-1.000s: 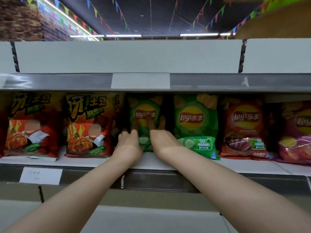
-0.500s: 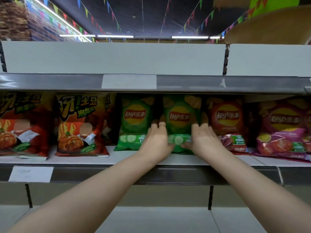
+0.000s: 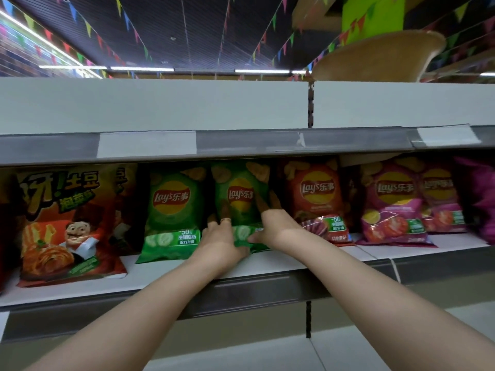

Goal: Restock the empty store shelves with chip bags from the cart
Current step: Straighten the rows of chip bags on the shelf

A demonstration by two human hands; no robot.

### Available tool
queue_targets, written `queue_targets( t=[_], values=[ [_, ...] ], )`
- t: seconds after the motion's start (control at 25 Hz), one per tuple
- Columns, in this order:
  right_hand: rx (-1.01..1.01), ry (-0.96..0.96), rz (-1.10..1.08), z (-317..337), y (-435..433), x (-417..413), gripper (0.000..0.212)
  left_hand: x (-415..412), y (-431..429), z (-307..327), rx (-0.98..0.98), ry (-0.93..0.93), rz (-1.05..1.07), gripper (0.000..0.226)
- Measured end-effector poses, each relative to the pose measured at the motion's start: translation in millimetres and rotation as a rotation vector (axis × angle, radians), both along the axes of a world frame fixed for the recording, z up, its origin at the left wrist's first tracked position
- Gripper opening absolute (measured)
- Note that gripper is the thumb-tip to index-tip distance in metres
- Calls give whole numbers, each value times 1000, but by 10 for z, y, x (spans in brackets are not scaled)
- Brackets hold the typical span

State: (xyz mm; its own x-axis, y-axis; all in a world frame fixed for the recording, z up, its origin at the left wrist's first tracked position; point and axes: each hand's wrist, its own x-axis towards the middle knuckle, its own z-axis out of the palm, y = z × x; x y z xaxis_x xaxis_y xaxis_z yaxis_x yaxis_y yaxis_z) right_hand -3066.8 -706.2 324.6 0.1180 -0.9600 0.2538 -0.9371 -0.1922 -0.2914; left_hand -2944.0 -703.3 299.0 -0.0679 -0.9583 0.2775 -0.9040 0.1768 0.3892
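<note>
- Right now your left hand (image 3: 219, 238) and right hand (image 3: 278, 228) are both gripping the lower part of the green chip bag (image 3: 241, 192). Your thumbs are pinching its creased bottom edge and your fingers are reaching up its sides.
- The bag is standing on the shelf (image 3: 267, 266), between the other green bag (image 3: 174, 210) on its left and the red bag (image 3: 317, 199) on its right.
- You are risking a forward slump if you are letting go before the base is sitting flat; the crumpled bottom is probably working against you.
- Your right fingers are crowding the red bag, so a careless withdrawal could be dragging it askew.
- Further right, pink bags (image 3: 393, 204) are filling the row; far left, orange bags (image 3: 67, 223) are standing.
- The upper shelf lip (image 3: 267, 141) is hanging low over the bag tops, limiting any lifting.
- The cart is not showing.
</note>
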Motion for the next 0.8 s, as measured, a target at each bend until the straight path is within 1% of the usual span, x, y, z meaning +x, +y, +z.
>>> queue_targets(
  t=[0.08,0.16,0.28,0.32,0.36,0.4,0.44,0.48,0.52,0.56,0.64,0.72,0.8],
  values=[
    [-14,1,-7,-13,32,-1,68,12,-40,-12,12,25,-4,72],
    [-72,-20,-44,-26,83,-17,68,15,-62,-12,18,40,-9,67],
    [-283,-83,-80,-52,219,-107,59,-8,-21,-8,-11,80,-9,64],
    [-362,-91,-87,-66,264,-148,56,-3,37,-6,-82,50,-11,65],
    [-422,-97,-102,-81,292,-195,53,2,71,-27,-228,-8,-23,67],
    [-459,-99,-126,-78,308,-246,50,-4,94,-39,-392,-115,-49,68],
    [-478,-91,-157,-71,312,-311,47,-22,102,-57,-547,-174,-68,71],
    [-491,-59,-197,-57,317,-391,44,-72,138,-53,-661,-198,-106,73],
    [-496,-6,-245,-52,311,-485,44,-149,196,-29,-621,-212,-161,76],
    [-486,56,-287,-41,302,-603,45,-252,224,-18,-579,-186,-204,77],
    [-391,115,-329,-24,276,-830,53,-483,248,0,-459,-21,-286,79],
    [-228,78,-327,16,255,-1012,56,-773,199,23,-333,77,-291,84],
    [-128,112,-309,60,187,-1144,52,-1054,139,65,-180,131,-221,88]
  ],
)
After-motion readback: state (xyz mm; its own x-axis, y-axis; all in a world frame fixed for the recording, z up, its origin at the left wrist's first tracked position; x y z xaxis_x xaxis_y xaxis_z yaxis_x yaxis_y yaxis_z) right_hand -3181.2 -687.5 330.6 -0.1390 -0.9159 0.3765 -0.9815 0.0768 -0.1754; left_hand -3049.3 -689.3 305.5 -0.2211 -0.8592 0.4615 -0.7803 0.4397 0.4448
